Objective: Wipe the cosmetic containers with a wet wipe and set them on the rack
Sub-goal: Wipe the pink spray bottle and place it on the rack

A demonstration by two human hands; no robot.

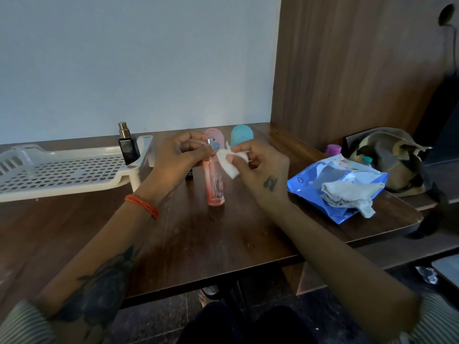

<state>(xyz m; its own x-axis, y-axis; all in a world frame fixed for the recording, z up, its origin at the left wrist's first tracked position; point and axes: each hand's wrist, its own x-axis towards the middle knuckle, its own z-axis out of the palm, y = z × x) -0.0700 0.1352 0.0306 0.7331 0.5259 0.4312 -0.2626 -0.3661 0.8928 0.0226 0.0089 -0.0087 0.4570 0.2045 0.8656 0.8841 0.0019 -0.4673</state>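
Observation:
A tall pink spray bottle (pixel 215 184) stands upright on the wooden table, its silver nozzle between my hands. My left hand (pixel 178 155) pinches the bottle's top. My right hand (pixel 260 170) holds a crumpled white wet wipe (pixel 229 161) against the upper part of the bottle. A black perfume bottle (pixel 128 145) with a gold nozzle stands on the right end of the white perforated rack (pixel 62 170). Behind my hands stand a pink rounded container (pixel 218 135) and a teal rounded container (pixel 242 135). A small dark item (pixel 189 173) is partly hidden under my left hand.
A blue wet-wipe pack (pixel 313 180) lies at the right of the table with used wipes (pixel 350 194) on it. A purple-capped bottle (pixel 332 148) and a camouflage bag (pixel 392 160) sit further right. The table's front edge runs close to my knees.

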